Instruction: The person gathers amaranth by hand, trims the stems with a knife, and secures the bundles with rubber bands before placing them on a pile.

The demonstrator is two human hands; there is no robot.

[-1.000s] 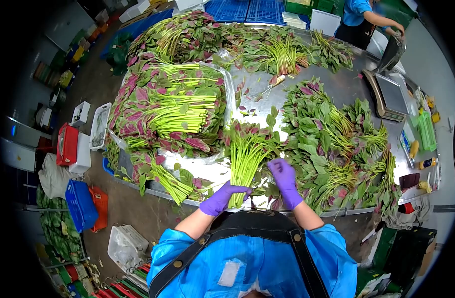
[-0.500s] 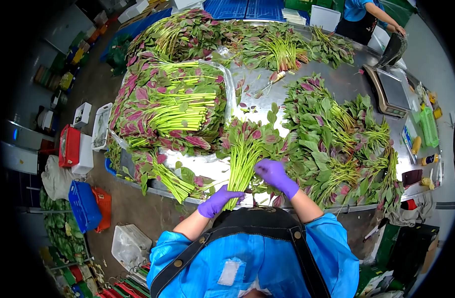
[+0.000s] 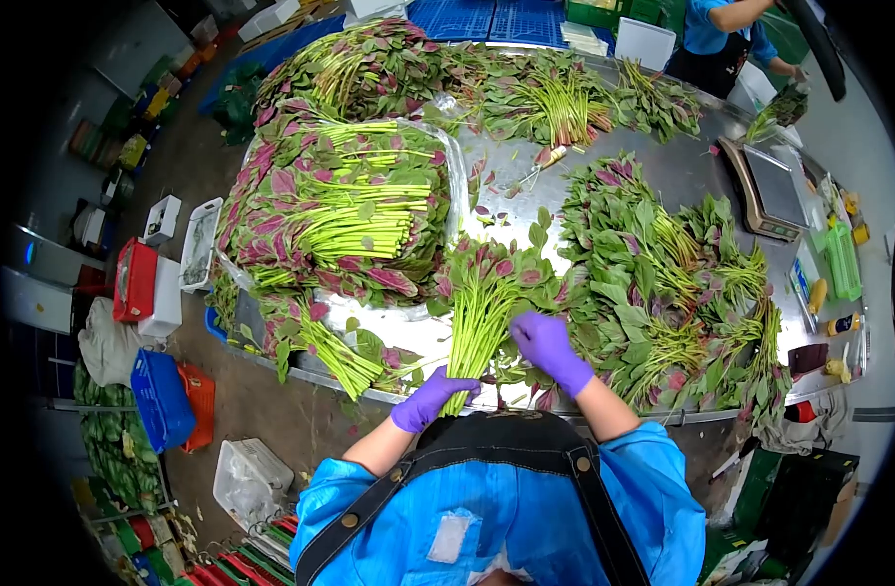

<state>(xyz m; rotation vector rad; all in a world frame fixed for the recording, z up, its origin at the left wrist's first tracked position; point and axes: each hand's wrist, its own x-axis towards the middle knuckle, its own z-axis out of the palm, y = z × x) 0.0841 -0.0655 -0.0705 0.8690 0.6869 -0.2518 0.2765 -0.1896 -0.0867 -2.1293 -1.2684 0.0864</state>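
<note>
Presently, worktop (image 3: 682,166), near edge: left hand (image 3: 430,398) clasps leafy bunch (image 3: 475,327); right hand (image 3: 550,350) curls fingers (image 3: 525,337), grip unclear; seemingly tidying; next wants steadiness.

Stacked greens (image 3: 359,220) left of stem bunch (image 3: 478,327), leafy pile (image 3: 631,283) right, scale (image 3: 774,186) beyond, on table (image 3: 686,174)

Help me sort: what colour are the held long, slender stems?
Light green stems, clearest in head view.

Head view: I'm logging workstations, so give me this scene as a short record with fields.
Left hand: gloved, gripping bunch near its lower end
Right hand: gloved, at bunch's right side; contact unclear
Bunch: leafy end pointing away across table
Pile: left of bunch, plastic along its edge
Scale: right side of table
Co-worker: beyond table's far right
</note>
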